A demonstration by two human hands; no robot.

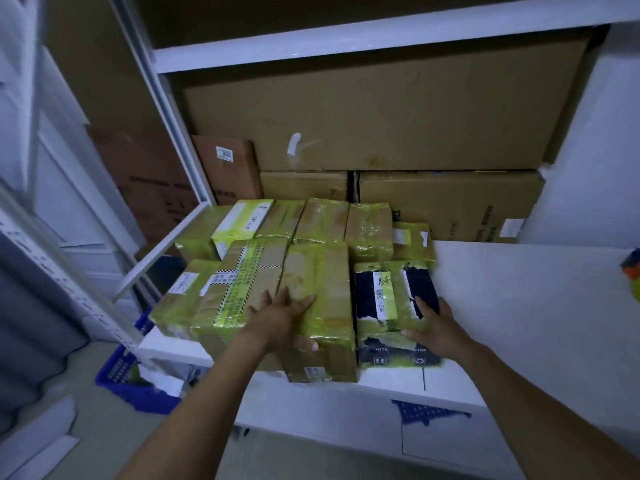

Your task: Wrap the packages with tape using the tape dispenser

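Several packages wrapped in yellow-green tape stand packed together on a white table (519, 306). My left hand (280, 317) lies on the near end of a brown package (318, 268), fingers spread straight over its top and thumb down on its front face. My right hand (438, 329) rests on the right side of a dark navy package (384, 296) with a white label, fingers straight along its top and thumb at its front edge. An orange, blue and green object (632, 271) is cut off at the right edge; I cannot tell what it is.
Large cardboard boxes (381, 116) fill the white shelf behind the packages. A white perforated shelf post (69, 282) runs down the left. A blue plastic basket (138, 386) sits on the floor under the table's left end. The table's right half is bare white surface.
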